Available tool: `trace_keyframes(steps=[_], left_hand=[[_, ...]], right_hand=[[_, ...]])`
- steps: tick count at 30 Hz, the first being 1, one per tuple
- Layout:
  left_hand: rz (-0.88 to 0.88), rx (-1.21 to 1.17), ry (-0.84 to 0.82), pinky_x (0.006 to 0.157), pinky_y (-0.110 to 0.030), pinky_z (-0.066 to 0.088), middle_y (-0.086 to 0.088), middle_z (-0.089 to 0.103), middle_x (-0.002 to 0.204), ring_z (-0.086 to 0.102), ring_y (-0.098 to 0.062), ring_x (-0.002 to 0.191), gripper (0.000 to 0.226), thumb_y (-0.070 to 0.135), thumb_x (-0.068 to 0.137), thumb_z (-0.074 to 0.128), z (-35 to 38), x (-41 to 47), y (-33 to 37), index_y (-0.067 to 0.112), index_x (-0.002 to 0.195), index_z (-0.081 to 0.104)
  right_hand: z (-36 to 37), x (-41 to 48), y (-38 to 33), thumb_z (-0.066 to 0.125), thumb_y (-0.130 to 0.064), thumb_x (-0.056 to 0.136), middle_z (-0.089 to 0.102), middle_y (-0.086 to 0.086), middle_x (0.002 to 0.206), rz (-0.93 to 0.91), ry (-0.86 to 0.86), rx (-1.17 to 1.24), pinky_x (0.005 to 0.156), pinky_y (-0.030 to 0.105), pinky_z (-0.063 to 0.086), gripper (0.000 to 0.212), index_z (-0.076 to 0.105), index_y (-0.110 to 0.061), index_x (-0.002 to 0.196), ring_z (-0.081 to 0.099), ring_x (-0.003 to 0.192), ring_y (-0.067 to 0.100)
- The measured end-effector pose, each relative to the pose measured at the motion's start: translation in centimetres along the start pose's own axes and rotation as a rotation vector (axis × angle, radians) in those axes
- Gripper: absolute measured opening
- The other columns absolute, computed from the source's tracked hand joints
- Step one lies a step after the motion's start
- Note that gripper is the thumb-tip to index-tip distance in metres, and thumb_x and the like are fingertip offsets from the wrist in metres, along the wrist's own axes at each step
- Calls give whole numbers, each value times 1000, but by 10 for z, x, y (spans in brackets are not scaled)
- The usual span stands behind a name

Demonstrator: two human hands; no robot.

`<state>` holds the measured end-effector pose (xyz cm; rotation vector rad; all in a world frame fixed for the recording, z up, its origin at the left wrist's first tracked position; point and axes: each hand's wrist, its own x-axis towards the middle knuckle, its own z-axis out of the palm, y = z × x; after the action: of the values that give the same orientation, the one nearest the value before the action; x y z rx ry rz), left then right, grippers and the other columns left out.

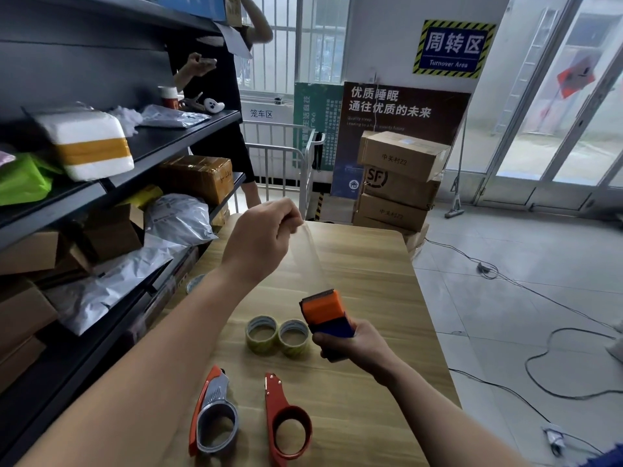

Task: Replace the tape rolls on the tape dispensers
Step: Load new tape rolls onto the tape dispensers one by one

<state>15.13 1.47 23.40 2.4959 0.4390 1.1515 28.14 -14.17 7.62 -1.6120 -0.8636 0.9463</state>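
My right hand [354, 345] grips an orange and blue tape dispenser [325, 313] above the wooden table [371, 264]. My left hand [263, 237] is raised and pinches the free end of a clear tape strip [312, 261] that stretches down to the dispenser's toothed edge. Two yellowish tape rolls [278, 337] stand side by side on the table just left of the dispenser. Nearer to me lie two red tape dispensers: one with a grey roll in it [214, 416] and one with an empty ring [285, 423].
A dark shelf rack [161, 136] full of parcels and bags runs along the left. A person [219, 79] stands at its far end. Stacked cardboard boxes [397, 183] sit beyond the table. Cables [546, 348] trail over the tiled floor on the right.
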Motion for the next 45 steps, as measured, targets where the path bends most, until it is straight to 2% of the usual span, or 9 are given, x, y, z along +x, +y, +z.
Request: trace_keyframes(steps=[4,8,15,21,27,31,38,41,45], left_hand=[[23,6,-26,65,-31,52,-2,67,75,61,-17,69,6,6,88,60,0,4,1,8,86,65],[15,-24,-25,63,-25,49,-1,65,74,59,-13,67,6,4,88,60,5,-1,0,8,86,65],[44,-16,-54,64,-32,51,0,64,73,60,-18,67,5,4,87,61,10,-4,-8,6,85,64],[82,-19,-79,63,0,36,10,57,71,47,0,61,7,4,85,64,14,-15,-2,11,84,66],[23,-22,-66,57,-7,36,7,61,72,54,-9,65,8,7,87,60,9,-11,2,12,84,65],[-17,-31,-55,60,-22,40,2,62,71,56,-15,66,10,6,89,58,6,-9,7,11,81,63],[-49,-23,-39,63,-27,47,0,63,72,58,-17,67,11,4,88,59,12,-30,35,11,80,62],[-59,15,-19,57,-11,37,2,62,72,54,-13,65,9,8,89,59,18,-47,54,11,82,62],[-35,49,-6,53,-8,34,5,60,71,53,-10,64,7,9,89,60,20,-70,81,11,83,63]], right_hand=[[0,-4,6,84,-41,68,71,6,82,29,6,2,70,29,58,47,67,-9,98,70,76,20],[-1,-8,8,82,-51,63,70,7,79,55,32,-8,67,27,56,62,64,-5,100,68,72,18],[-1,-16,17,79,-50,67,71,8,83,80,101,5,69,29,57,57,63,-8,102,69,74,19],[5,-25,17,78,-45,75,69,12,89,103,147,24,74,37,57,51,60,-7,104,71,78,25],[8,-37,17,78,-48,70,69,14,95,68,109,-6,74,32,57,57,61,-9,108,69,81,23],[4,-48,17,80,-51,66,70,7,91,58,64,-27,74,30,58,57,63,-12,105,71,83,22],[-6,-80,27,81,-46,69,70,6,85,66,24,-37,73,31,58,50,65,-10,99,71,80,22],[-13,-97,35,82,-48,66,69,6,80,103,60,-36,68,32,57,53,64,-9,97,71,75,23],[-22,-121,50,82,-50,64,68,6,74,114,110,-40,64,34,55,57,63,-5,96,71,71,24]])
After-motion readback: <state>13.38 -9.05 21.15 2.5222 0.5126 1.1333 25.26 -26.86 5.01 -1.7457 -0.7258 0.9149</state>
